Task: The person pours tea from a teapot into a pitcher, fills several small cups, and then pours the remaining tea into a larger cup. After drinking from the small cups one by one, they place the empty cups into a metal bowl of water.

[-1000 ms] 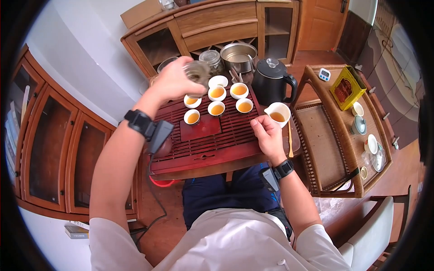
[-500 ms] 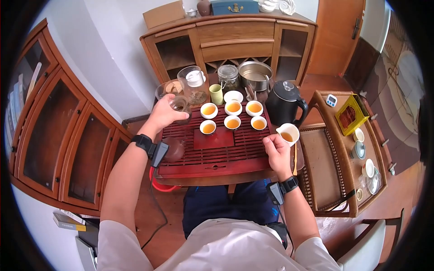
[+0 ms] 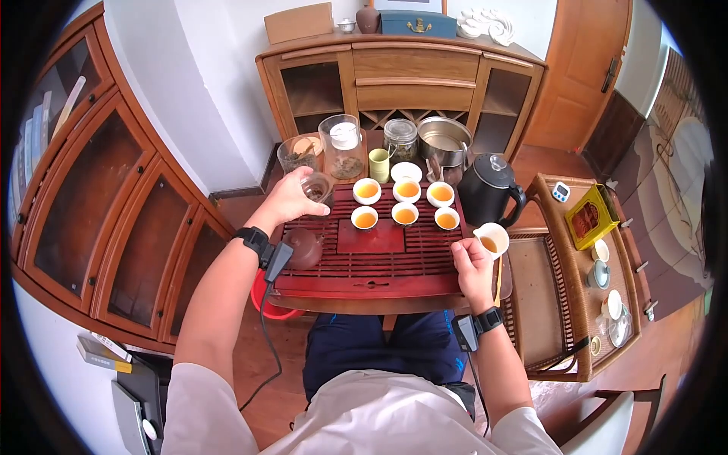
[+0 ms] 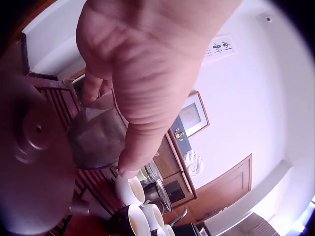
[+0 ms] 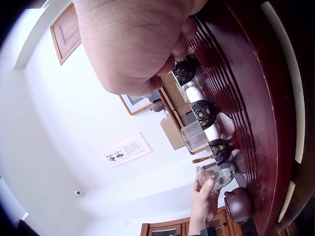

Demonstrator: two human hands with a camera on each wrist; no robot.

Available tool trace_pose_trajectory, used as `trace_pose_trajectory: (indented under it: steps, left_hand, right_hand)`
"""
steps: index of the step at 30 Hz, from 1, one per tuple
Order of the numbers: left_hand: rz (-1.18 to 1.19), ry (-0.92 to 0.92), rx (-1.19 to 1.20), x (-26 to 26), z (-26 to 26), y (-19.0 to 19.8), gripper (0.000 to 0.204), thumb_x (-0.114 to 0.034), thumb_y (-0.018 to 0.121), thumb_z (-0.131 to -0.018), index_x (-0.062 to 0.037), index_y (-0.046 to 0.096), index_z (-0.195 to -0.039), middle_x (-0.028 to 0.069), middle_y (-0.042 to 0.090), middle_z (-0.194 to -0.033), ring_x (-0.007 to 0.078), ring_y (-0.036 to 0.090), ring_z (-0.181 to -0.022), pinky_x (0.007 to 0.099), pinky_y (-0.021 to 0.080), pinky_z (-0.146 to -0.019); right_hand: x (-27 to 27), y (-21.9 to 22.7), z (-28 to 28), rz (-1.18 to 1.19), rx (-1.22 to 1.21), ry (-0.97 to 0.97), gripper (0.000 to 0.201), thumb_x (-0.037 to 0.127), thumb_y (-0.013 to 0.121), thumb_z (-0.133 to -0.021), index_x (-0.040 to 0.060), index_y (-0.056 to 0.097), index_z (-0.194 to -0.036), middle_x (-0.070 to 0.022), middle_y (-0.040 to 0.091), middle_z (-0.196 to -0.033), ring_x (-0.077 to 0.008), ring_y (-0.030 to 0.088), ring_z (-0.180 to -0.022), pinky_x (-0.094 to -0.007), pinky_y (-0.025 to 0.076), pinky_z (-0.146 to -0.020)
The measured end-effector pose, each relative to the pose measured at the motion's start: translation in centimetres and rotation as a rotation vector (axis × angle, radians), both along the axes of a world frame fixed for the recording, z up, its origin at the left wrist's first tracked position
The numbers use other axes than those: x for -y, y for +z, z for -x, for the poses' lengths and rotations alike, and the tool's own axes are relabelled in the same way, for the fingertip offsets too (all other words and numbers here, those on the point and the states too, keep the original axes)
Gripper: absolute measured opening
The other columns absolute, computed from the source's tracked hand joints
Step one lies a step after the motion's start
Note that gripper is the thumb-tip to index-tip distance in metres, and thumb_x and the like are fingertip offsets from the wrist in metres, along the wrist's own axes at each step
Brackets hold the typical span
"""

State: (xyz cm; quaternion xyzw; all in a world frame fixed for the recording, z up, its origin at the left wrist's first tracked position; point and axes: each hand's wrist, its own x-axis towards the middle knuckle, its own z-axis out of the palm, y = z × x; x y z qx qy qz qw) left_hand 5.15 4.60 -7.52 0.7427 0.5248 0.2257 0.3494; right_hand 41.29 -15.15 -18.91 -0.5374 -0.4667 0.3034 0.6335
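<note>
My left hand (image 3: pixel 290 202) grips a clear glass cup (image 3: pixel 319 189) with dark leaves inside, thumb on one side and fingers on the other. The glass is at the back left of the slatted red tea tray (image 3: pixel 364 284), behind a brown clay teapot (image 3: pixel 304 249). At the tray's right edge my right hand (image 3: pixel 474 271) has its fingers curled at the white pitcher (image 3: pixel 494 236), which holds some amber tea; the handle is hidden. In between stand several small teacups (image 3: pixel 406 214) of amber tea, white inside and dark-patterned outside in the right wrist view.
Behind the tray are glass containers (image 3: pixel 341 148), a green cup (image 3: pixel 378 164), a lidded jar (image 3: pixel 400 139) and a metal pot (image 3: pixel 444 141). A black kettle (image 3: pixel 487 189) stands at the back right. Beside it, a wicker cart (image 3: pixel 580 356) carries a yellow tin (image 3: pixel 592 217) and cups.
My left hand has carried the glass from above the cups to the tray's back left. The right hand stays at the pitcher. The head view has tilted up, showing more of the cabinet.
</note>
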Motion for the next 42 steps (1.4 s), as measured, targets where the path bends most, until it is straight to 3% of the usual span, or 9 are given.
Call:
trace_pose_trajectory:
  steps: [5, 10, 16, 20, 22, 25, 28, 34, 42]
  left_hand:
    - [-0.125, -0.022, -0.051, -0.7, 0.3, -1.5, 0.112, -0.026, 0.101, -0.059, 0.0066, 0.048, -0.152, 0.0252, 0.059, -0.148, 0.0355, 0.058, -0.139, 0.0407, 0.045, -0.119]
    - [-0.156, -0.018, -0.160, 1.0, 0.3, 0.1, 0.126, -0.028, 0.103, -0.055, 0.0034, 0.039, -0.159, 0.0249, 0.043, -0.163, 0.0353, 0.044, -0.150, 0.0430, 0.037, -0.126]
    - [-0.108, -0.023, -0.139, 2.1, 0.0, 1.2, 0.137, -0.021, 0.103, -0.056, 0.0028, 0.025, -0.166, 0.0288, 0.041, -0.163, 0.0375, 0.039, -0.154, 0.0439, 0.032, -0.128]
    - [-0.130, -0.040, -0.066, 1.6, 0.5, 0.4, 0.132, -0.019, 0.102, -0.062, 0.0034, 0.024, -0.166, 0.0280, 0.043, -0.163, 0.0355, 0.042, -0.152, 0.0422, 0.035, -0.126]
    - [0.007, -0.046, 0.176, 1.6, 0.8, 0.4, 0.123, -0.015, 0.099, -0.070, 0.0052, 0.025, -0.165, 0.0262, 0.047, -0.160, 0.0314, 0.048, -0.148, 0.0393, 0.039, -0.123]
    - [-0.032, 0.002, 0.156, 1.1, 1.1, -0.7, 0.118, -0.014, 0.098, -0.073, 0.0073, 0.025, -0.164, 0.0248, 0.049, -0.158, 0.0285, 0.052, -0.144, 0.0371, 0.043, -0.119]
    - [-0.071, 0.010, 0.122, 0.5, 1.3, -1.6, 0.123, -0.027, 0.100, -0.068, 0.0090, 0.030, -0.162, 0.0296, 0.051, -0.156, 0.0334, 0.055, -0.142, 0.0400, 0.044, -0.119]
    - [-0.095, 0.026, 0.158, 1.1, 1.4, -1.8, 0.124, -0.031, 0.101, -0.067, 0.0095, 0.032, -0.161, 0.0312, 0.048, -0.158, 0.0361, 0.050, -0.148, 0.0412, 0.040, -0.123]
    - [-0.193, 0.033, 0.133, 1.2, 2.6, -3.7, 0.115, -0.030, 0.099, -0.070, 0.0101, 0.037, -0.158, 0.0292, 0.052, -0.155, 0.0358, 0.052, -0.146, 0.0419, 0.040, -0.123]
  right_hand:
    - [-0.1, -0.3, 0.0, -0.006, 0.050, -0.014, 0.019, 0.017, 0.071, -0.104, 0.0031, 0.068, -0.093, 0.0073, 0.058, -0.075, -0.0026, 0.048, -0.069, -0.0233, 0.042, -0.061]
    - [-0.3, -0.3, 0.0, -0.001, 0.027, -0.012, 0.019, 0.018, 0.071, -0.104, 0.0025, 0.068, -0.093, 0.0060, 0.059, -0.075, -0.0035, 0.049, -0.070, -0.0241, 0.043, -0.062]
    - [-0.1, 0.0, 0.1, 0.003, 0.062, -0.009, 0.019, 0.018, 0.071, -0.104, 0.0023, 0.068, -0.094, 0.0057, 0.059, -0.076, -0.0040, 0.049, -0.071, -0.0244, 0.044, -0.064]
    - [-0.3, -0.3, 0.0, 0.008, 0.060, -0.010, 0.019, 0.018, 0.071, -0.104, 0.0023, 0.068, -0.093, 0.0056, 0.059, -0.076, -0.0040, 0.049, -0.071, -0.0244, 0.044, -0.064]
    - [-0.1, 0.0, 0.1, 0.007, 0.072, -0.016, 0.019, 0.018, 0.071, -0.104, 0.0022, 0.068, -0.093, 0.0056, 0.059, -0.076, -0.0040, 0.049, -0.071, -0.0244, 0.044, -0.064]
    - [-0.1, 0.2, 0.3, 0.013, 0.076, -0.021, 0.019, 0.018, 0.071, -0.104, 0.0021, 0.068, -0.094, 0.0056, 0.059, -0.076, -0.0040, 0.049, -0.071, -0.0244, 0.044, -0.064]
    - [-0.1, 0.3, 0.3, 0.002, 0.103, -0.037, 0.020, 0.019, 0.071, -0.104, 0.0018, 0.069, -0.094, 0.0051, 0.060, -0.076, -0.0043, 0.049, -0.071, -0.0249, 0.044, -0.064]
    - [-0.1, 0.1, 0.3, 0.016, 0.106, -0.038, 0.020, 0.019, 0.071, -0.104, 0.0013, 0.069, -0.095, 0.0041, 0.060, -0.075, -0.0052, 0.051, -0.072, -0.0259, 0.046, -0.065]
    - [-0.2, 0.0, 0.2, 0.015, 0.131, -0.038, 0.021, 0.020, 0.072, -0.103, 0.0014, 0.069, -0.095, 0.0027, 0.062, -0.077, -0.0059, 0.052, -0.072, -0.0263, 0.047, -0.066]
